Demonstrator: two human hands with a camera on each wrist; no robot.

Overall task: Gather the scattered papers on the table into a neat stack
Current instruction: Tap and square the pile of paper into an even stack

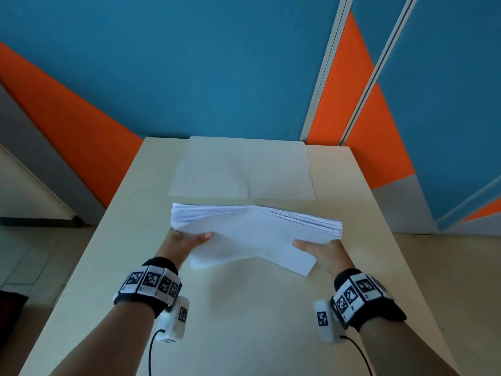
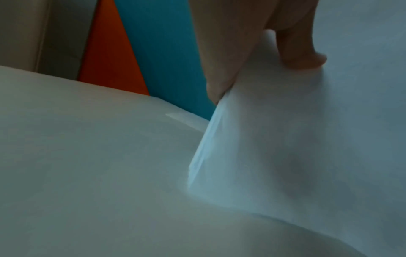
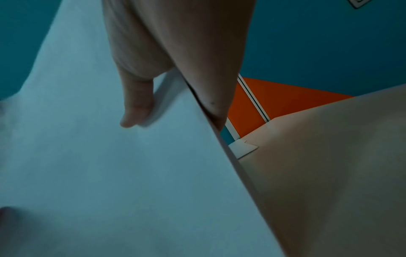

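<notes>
A thick stack of white papers (image 1: 252, 232) is held up off the beige table (image 1: 244, 321), tilted towards me, its far edges fanned and sagging in the middle. My left hand (image 1: 184, 240) grips its left side, thumb on top and fingers hidden underneath. My right hand (image 1: 320, 249) grips the right side the same way. In the left wrist view the thumb (image 2: 301, 52) presses on the paper stack (image 2: 307, 139). The right wrist view shows the thumb (image 3: 136, 104) on the top sheet (image 3: 110, 173), with fingers under the edge.
An open pale folder (image 1: 244, 169) lies flat on the table beyond the stack, near the far edge. A blue and orange wall (image 1: 217, 63) stands right behind the table. Floor shows on both sides of the table.
</notes>
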